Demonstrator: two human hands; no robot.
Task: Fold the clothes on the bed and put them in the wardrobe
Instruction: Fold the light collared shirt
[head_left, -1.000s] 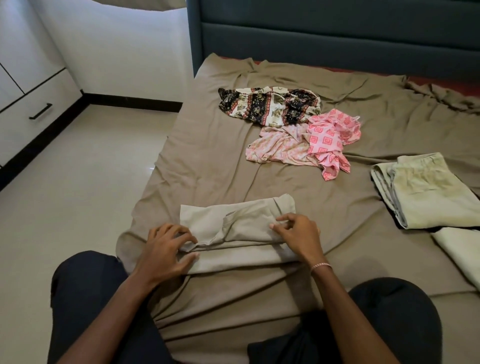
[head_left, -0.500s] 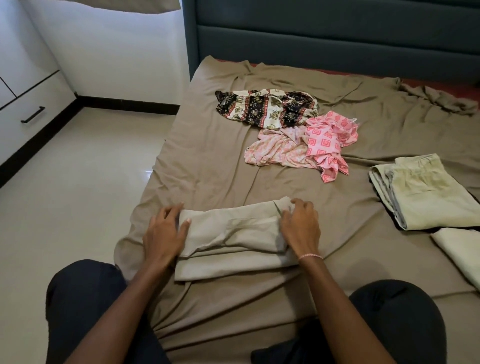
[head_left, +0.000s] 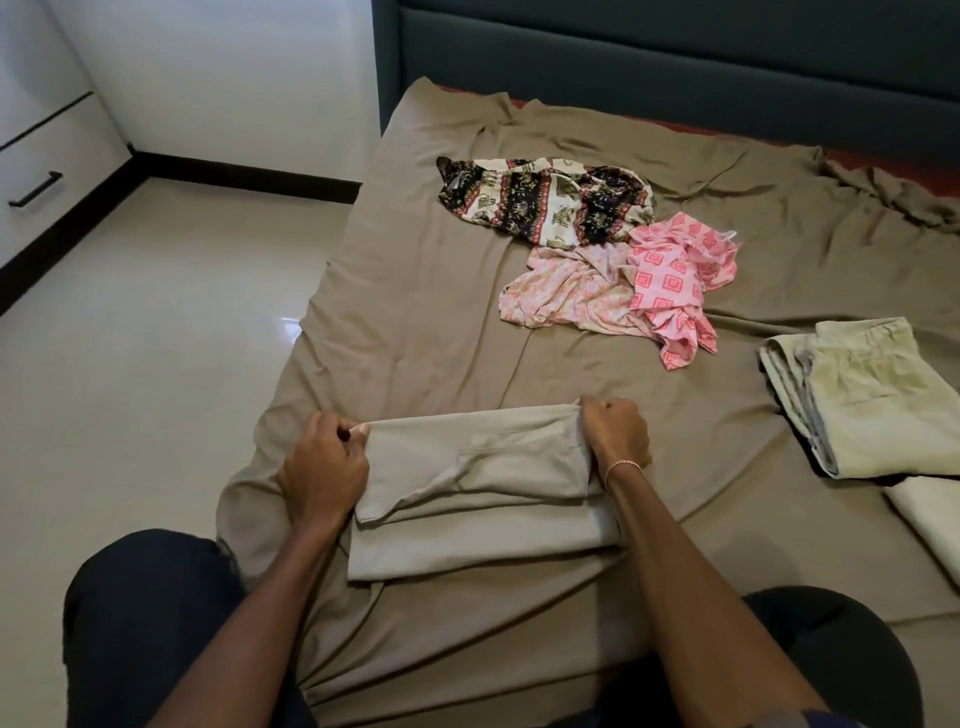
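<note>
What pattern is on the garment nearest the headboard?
The garment: black, cream and red printed bands; head view.

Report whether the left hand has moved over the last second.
Yes. The left hand slid toward the headboard along the beige garment, now gripping its far-left corner.

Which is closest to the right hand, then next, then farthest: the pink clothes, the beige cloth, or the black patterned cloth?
1. Beige cloth: gripped by the right hand.
2. Pink clothes: mid-bed, just beyond.
3. Black patterned cloth: farthest, near the headboard.
</note>
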